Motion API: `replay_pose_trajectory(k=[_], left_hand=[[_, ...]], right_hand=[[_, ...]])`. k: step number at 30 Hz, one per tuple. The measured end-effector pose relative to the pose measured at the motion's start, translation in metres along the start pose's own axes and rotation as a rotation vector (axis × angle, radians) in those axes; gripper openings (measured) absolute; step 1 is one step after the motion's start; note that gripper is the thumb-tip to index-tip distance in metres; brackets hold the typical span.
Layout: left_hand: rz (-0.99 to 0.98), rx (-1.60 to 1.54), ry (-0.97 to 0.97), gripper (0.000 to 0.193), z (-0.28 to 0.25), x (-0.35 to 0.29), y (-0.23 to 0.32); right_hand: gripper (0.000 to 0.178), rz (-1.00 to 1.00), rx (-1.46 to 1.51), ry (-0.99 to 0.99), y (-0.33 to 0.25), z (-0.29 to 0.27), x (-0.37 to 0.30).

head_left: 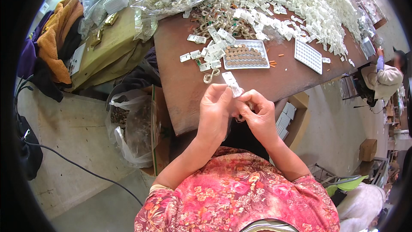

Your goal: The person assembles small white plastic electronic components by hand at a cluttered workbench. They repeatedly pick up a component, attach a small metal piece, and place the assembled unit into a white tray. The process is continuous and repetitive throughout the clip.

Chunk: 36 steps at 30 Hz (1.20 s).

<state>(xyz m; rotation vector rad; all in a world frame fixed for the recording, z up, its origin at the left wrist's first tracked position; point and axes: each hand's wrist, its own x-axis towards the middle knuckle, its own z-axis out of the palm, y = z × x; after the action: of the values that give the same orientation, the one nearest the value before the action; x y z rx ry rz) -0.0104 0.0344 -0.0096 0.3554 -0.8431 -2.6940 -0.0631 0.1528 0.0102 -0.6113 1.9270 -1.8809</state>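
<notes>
Just beyond the table's near edge, my left hand [214,107] pinches a small white plastic case [231,83] between thumb and fingers. My right hand [260,114] meets it at the lower end of the case, its thumb and fingers closed together. A bit of beige cord shows under the right fingers; what else they pinch is hidden. A small coil of cord [210,76] lies on the table ahead of the left hand. Beside it are several loose white cases [210,55]. Farther right sits a white tray [260,46] partly filled with round brownish-silver discs.
A large heap of white plastic pieces [296,0] covers the far brown table [184,99]. Tangled cords [214,15] and a white cell tray [308,56] lie there too. Below stand a bag-lined box [128,129] and a carton [300,103]. Another person [384,79] sits at right.
</notes>
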Motion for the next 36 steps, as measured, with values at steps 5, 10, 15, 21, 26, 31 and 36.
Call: replay_pose_trajectory(k=[5,10,15,21,26,31,36], left_hand=[[0.018,-0.054,0.062,0.013,0.002,0.010,-0.009],[0.037,-0.217,0.034,0.012,-0.002,0.036,-0.020],[0.007,-0.164,-0.007,0.013,0.003,0.047,-0.033],[0.019,-0.116,0.005,0.012,0.003,0.048,-0.033],[0.004,-0.141,-0.048,0.013,0.001,0.048,-0.032],[-0.008,-0.177,-0.014,0.016,0.002,0.049,-0.035],[0.020,-0.161,-0.061,0.016,0.000,0.051,-0.036]], right_hand=[[0.013,-0.093,-0.010,0.048,0.003,-0.010,0.003],[0.021,-0.401,-0.621,0.332,0.010,-0.057,0.054],[0.012,-0.452,-0.929,0.277,0.025,-0.089,0.108],[0.010,-0.332,-1.022,0.132,0.032,-0.100,0.116],[0.010,-0.389,-0.928,0.112,0.032,-0.100,0.117],[0.008,-0.317,-0.829,0.104,0.021,-0.100,0.126],[0.011,-0.295,-0.939,-0.024,0.013,-0.096,0.143]])
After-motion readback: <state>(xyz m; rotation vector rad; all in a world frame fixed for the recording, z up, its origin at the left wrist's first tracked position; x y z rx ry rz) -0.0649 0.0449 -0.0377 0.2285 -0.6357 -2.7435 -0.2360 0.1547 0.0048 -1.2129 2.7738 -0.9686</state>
